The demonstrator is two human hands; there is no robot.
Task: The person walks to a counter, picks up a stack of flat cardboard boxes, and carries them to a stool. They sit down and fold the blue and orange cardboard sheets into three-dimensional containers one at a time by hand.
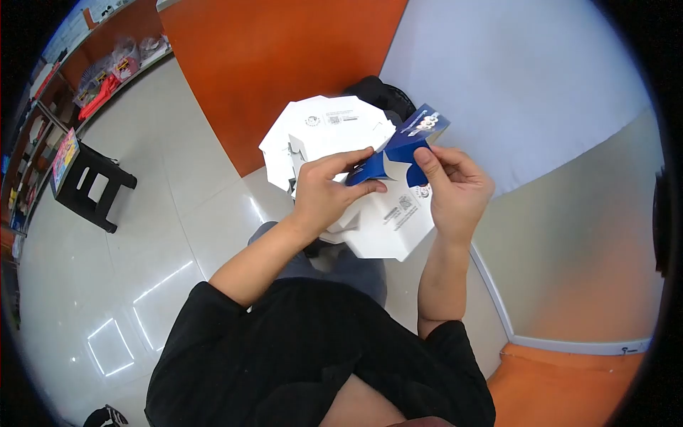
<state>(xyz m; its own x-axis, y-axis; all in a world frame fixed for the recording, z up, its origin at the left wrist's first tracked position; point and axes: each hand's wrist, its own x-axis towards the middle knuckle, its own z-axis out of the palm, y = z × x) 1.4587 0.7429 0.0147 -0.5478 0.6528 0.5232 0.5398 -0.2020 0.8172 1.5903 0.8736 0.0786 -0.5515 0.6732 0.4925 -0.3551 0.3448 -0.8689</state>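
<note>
Orange panel (284, 64) and pale panel (512, 78): upright at the far side, meeting behind the work and limiting reach beyond it. Shelving (146, 65): far left, with bagged goods and a red item (101, 98), well apart from the hands. Black stool (92, 186): left, bearing a colourful printed item (65, 158). White card pieces (334, 132): centre, overlapping beneath the hands, angular in outline and printed with small text; their support is hidden. They lie close below the fingers and could snag a low edge. Black item (384, 92): just beyond the pieces, partly hidden. Left hand (320, 192): nearly closed, thumb and forefinger gripping the near left end of the blue carton. Right hand (461, 188): thumb and fingers pinched together on its right edge, the palm partly open. Blue carton (407, 152): held between the hands above the white card pieces, a printed flap raised toward the far right and a white inner face showing. Judged by appearance, it is light, thin card, springy at the folds, smooth and somewhat slippery, easily creased or torn. Best grip: lightly by opposite side walls, beside the folds, leaving the flap free.
</note>
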